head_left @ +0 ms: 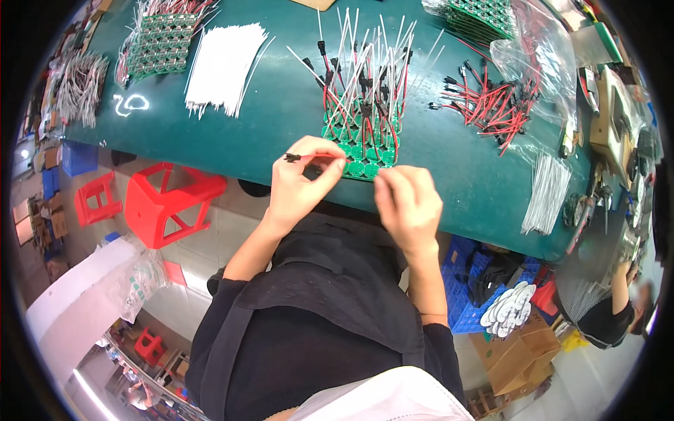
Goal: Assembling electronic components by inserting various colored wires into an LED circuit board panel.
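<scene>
A green panel of round circuit boards (361, 169) lies near the table's front edge, with white wires (393, 52) and red-black leads with black plugs (366, 112) standing up from it. My left hand (298, 188) pinches a red-black connector lead (309, 157) at the panel's near left corner. The lead's black plug sticks out to the left over my fingers. At the near right corner, my right hand (411, 207) has its fingers curled together, the tips close to the panel's edge. Whatever sits between those fingertips is hidden.
On the green table (463, 203) are a white wire bundle (225, 67), a wired green panel (163, 43), loose red-black leads (495, 105) and more pale wires (547, 193). Stacked panels (484, 15) lie at the back right. Red stools (165, 200) and a blue crate (463, 291) stand below.
</scene>
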